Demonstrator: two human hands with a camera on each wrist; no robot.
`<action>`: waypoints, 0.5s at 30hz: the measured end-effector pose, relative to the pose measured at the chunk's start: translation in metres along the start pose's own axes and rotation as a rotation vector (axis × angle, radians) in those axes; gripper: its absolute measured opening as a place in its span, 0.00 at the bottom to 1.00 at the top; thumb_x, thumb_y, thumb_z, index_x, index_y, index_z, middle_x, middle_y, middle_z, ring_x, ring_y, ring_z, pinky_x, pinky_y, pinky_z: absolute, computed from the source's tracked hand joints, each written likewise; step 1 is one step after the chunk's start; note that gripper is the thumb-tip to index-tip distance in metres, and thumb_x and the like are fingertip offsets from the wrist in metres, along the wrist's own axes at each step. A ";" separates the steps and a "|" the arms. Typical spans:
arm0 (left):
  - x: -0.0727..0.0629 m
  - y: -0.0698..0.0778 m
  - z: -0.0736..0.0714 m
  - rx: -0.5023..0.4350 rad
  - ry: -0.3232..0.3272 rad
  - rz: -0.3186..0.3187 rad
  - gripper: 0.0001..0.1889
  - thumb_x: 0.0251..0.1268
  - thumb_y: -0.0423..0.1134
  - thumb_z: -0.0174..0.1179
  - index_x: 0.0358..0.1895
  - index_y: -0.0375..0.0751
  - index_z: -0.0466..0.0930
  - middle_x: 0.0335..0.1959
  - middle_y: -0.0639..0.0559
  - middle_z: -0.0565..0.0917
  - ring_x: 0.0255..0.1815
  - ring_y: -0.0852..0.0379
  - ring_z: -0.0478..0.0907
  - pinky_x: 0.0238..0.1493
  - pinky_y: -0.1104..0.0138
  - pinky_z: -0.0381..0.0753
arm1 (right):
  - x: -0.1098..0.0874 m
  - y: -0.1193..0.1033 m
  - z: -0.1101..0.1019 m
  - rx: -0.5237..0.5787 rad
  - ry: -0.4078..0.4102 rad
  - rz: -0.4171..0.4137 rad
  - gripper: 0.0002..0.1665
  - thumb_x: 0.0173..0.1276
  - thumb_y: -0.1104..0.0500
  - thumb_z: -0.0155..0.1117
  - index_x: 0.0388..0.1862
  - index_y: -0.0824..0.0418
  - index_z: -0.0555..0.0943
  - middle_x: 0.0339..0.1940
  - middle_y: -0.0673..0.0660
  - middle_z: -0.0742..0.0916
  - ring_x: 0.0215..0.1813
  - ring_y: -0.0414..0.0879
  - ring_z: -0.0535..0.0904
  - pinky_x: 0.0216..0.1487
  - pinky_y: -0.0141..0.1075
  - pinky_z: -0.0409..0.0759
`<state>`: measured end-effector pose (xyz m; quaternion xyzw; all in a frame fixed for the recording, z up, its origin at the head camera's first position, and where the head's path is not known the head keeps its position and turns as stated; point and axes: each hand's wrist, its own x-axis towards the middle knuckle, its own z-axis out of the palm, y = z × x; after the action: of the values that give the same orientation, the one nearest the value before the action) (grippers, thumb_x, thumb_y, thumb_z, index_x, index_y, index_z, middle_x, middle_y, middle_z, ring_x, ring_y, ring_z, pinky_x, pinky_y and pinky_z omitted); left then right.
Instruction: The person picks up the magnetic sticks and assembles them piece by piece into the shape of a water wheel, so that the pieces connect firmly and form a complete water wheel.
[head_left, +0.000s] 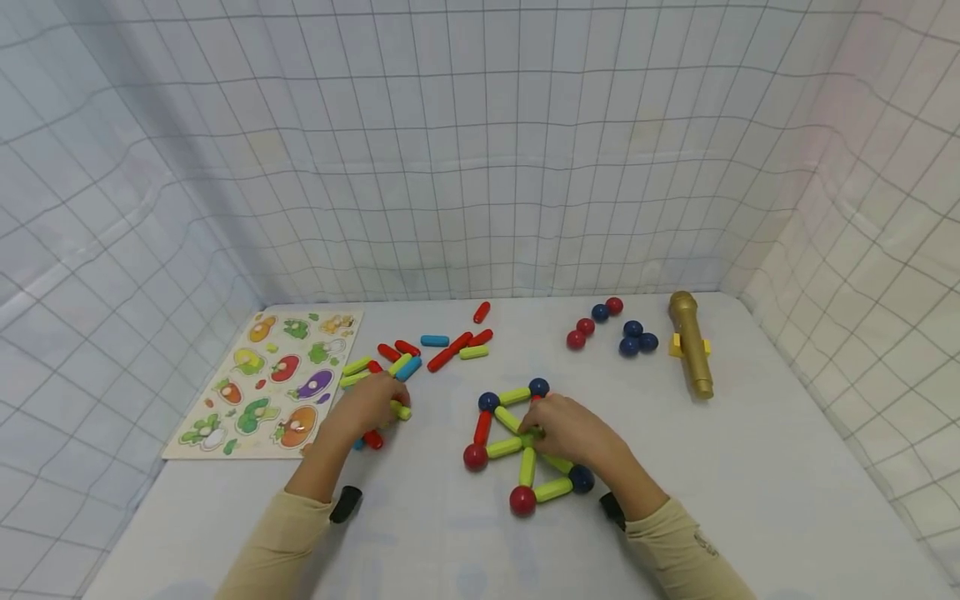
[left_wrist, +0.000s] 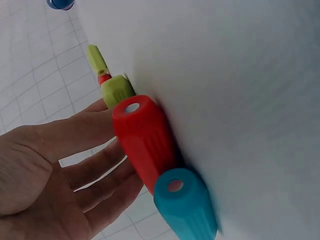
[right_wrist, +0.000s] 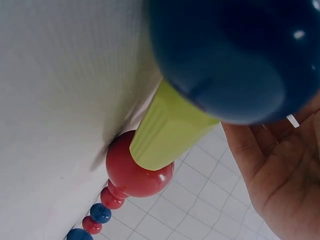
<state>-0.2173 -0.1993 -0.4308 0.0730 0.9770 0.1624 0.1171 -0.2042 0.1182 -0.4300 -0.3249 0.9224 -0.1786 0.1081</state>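
In the head view my left hand (head_left: 369,407) pinches a short green magnetic rod (head_left: 401,411) at the edge of a loose rod pile. Close by in the left wrist view lie a red rod (left_wrist: 145,142) and a blue rod (left_wrist: 185,205). My right hand (head_left: 572,427) is over the middle of a flat frame of balls and rods, its bent fingers holding a green rod where several rods meet; the contact is partly hidden. The frame has a red ball (head_left: 476,457), another red ball (head_left: 522,501) and a dark blue ball (head_left: 581,478) at its corners.
A wooden vegetable puzzle board (head_left: 330,329) lies left of the pile. Behind are loose red rods (head_left: 450,352) and a blue rod (head_left: 435,341). Loose blue balls (head_left: 633,329) and red balls (head_left: 576,340) sit back right, near a gold microphone-shaped object (head_left: 692,342).
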 end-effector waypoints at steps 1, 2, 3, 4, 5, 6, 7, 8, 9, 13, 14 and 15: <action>0.001 0.000 0.001 0.006 0.003 -0.004 0.07 0.60 0.33 0.65 0.40 0.45 0.87 0.41 0.50 0.85 0.41 0.51 0.74 0.49 0.55 0.81 | 0.000 0.000 0.000 0.002 0.002 0.001 0.15 0.55 0.66 0.72 0.42 0.56 0.89 0.37 0.48 0.89 0.38 0.38 0.77 0.44 0.32 0.80; 0.001 0.001 0.002 0.009 0.008 -0.011 0.07 0.59 0.33 0.66 0.40 0.45 0.87 0.40 0.50 0.85 0.41 0.52 0.74 0.49 0.55 0.80 | 0.000 0.000 0.000 0.004 0.003 0.003 0.15 0.55 0.66 0.72 0.43 0.56 0.89 0.37 0.48 0.89 0.38 0.38 0.77 0.44 0.32 0.80; 0.001 0.001 0.002 0.010 0.013 -0.015 0.07 0.59 0.33 0.66 0.39 0.45 0.87 0.40 0.50 0.85 0.40 0.51 0.74 0.48 0.55 0.80 | 0.000 0.001 0.000 0.006 0.004 0.004 0.15 0.56 0.66 0.72 0.43 0.56 0.89 0.37 0.48 0.89 0.38 0.38 0.77 0.43 0.31 0.80; 0.002 0.001 0.003 0.015 0.020 -0.015 0.07 0.59 0.33 0.66 0.39 0.44 0.87 0.40 0.50 0.85 0.40 0.52 0.74 0.49 0.55 0.80 | 0.000 0.001 0.000 0.006 0.006 0.008 0.14 0.56 0.66 0.72 0.43 0.57 0.89 0.38 0.49 0.89 0.37 0.38 0.77 0.43 0.31 0.80; 0.002 0.002 0.003 0.021 0.025 -0.014 0.07 0.58 0.33 0.67 0.40 0.44 0.87 0.40 0.49 0.85 0.39 0.52 0.74 0.48 0.54 0.80 | 0.001 0.001 0.000 0.005 0.007 0.012 0.14 0.56 0.66 0.72 0.43 0.57 0.89 0.38 0.49 0.89 0.37 0.38 0.77 0.42 0.31 0.81; 0.002 0.002 0.003 0.025 0.029 -0.014 0.07 0.58 0.34 0.67 0.40 0.44 0.87 0.40 0.50 0.85 0.39 0.52 0.74 0.49 0.54 0.80 | 0.001 0.001 0.000 0.004 0.008 0.018 0.14 0.56 0.65 0.72 0.43 0.57 0.89 0.38 0.49 0.89 0.37 0.38 0.77 0.42 0.30 0.81; 0.002 0.002 0.003 0.025 0.034 -0.015 0.07 0.59 0.35 0.68 0.41 0.43 0.87 0.40 0.50 0.85 0.39 0.53 0.75 0.49 0.55 0.80 | 0.001 0.000 0.000 0.003 0.010 0.024 0.14 0.57 0.65 0.73 0.44 0.57 0.89 0.38 0.50 0.89 0.36 0.38 0.77 0.41 0.30 0.81; 0.002 0.002 0.004 0.024 0.040 -0.016 0.08 0.59 0.36 0.68 0.41 0.43 0.86 0.40 0.50 0.85 0.39 0.53 0.75 0.49 0.55 0.81 | 0.001 0.000 0.000 0.000 0.012 0.031 0.14 0.56 0.65 0.73 0.44 0.58 0.89 0.38 0.50 0.89 0.35 0.38 0.77 0.40 0.30 0.80; 0.002 0.002 0.004 0.021 0.046 -0.015 0.08 0.59 0.37 0.68 0.42 0.43 0.86 0.39 0.50 0.85 0.38 0.53 0.76 0.49 0.55 0.81 | 0.001 0.000 0.000 -0.002 0.014 0.037 0.14 0.57 0.64 0.73 0.44 0.58 0.89 0.38 0.50 0.89 0.35 0.38 0.77 0.39 0.29 0.80; 0.002 0.006 0.005 -0.052 0.089 -0.009 0.11 0.61 0.41 0.67 0.44 0.40 0.86 0.38 0.50 0.86 0.37 0.55 0.78 0.47 0.58 0.82 | 0.001 -0.001 0.000 -0.010 0.017 0.060 0.14 0.56 0.63 0.74 0.44 0.58 0.89 0.38 0.51 0.89 0.33 0.39 0.76 0.36 0.29 0.79; 0.001 0.007 0.006 -0.086 0.101 -0.006 0.12 0.61 0.41 0.66 0.45 0.39 0.86 0.37 0.50 0.86 0.37 0.56 0.78 0.46 0.59 0.82 | 0.001 -0.001 0.000 -0.018 0.021 0.061 0.14 0.56 0.63 0.74 0.44 0.58 0.89 0.38 0.51 0.89 0.33 0.39 0.76 0.36 0.28 0.78; 0.000 0.010 0.006 -0.128 0.112 0.000 0.13 0.61 0.42 0.67 0.46 0.39 0.86 0.37 0.50 0.87 0.38 0.56 0.79 0.45 0.60 0.82 | 0.001 -0.001 0.000 -0.026 0.025 0.064 0.14 0.56 0.63 0.74 0.44 0.57 0.89 0.38 0.51 0.90 0.33 0.39 0.76 0.35 0.28 0.78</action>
<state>-0.2149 -0.1884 -0.4331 0.0561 0.9697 0.2282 0.0665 -0.2042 0.1169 -0.4297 -0.2942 0.9359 -0.1672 0.0979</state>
